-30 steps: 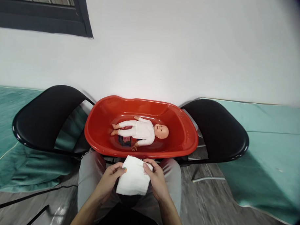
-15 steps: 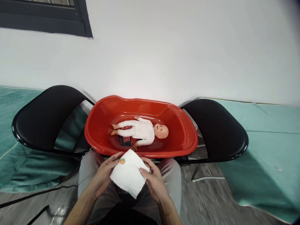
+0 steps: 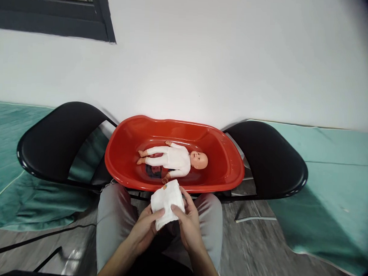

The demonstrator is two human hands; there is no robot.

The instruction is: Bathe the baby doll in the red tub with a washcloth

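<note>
A small white cloth (image 3: 167,202) with an orange printed motif is held between my two hands, in front of the tub. My left hand (image 3: 146,229) grips its lower left side, thumb on top and fingers hidden beneath. On the right side, my right hand (image 3: 187,218) pinches it, thumb on top and fingers behind. Just beyond the cloth, a baby doll (image 3: 177,158) in white clothing lies on its back in a red baby bathtub (image 3: 123,134), head to the right and feet to the left.
Black chairs stand at the tub's left (image 3: 55,145) and right (image 3: 275,161) ends. Green sheets (image 3: 337,159) spread out on both sides. Behind the tub rises a white wall (image 3: 189,65), with a dark window frame (image 3: 55,20) at upper left. My knees (image 3: 209,219) are below the tub's near edge.
The cloth has turned and now looks smaller and more bunched. My left hand has moved right and now has its thumb on top of the cloth. The doll lies as before.
</note>
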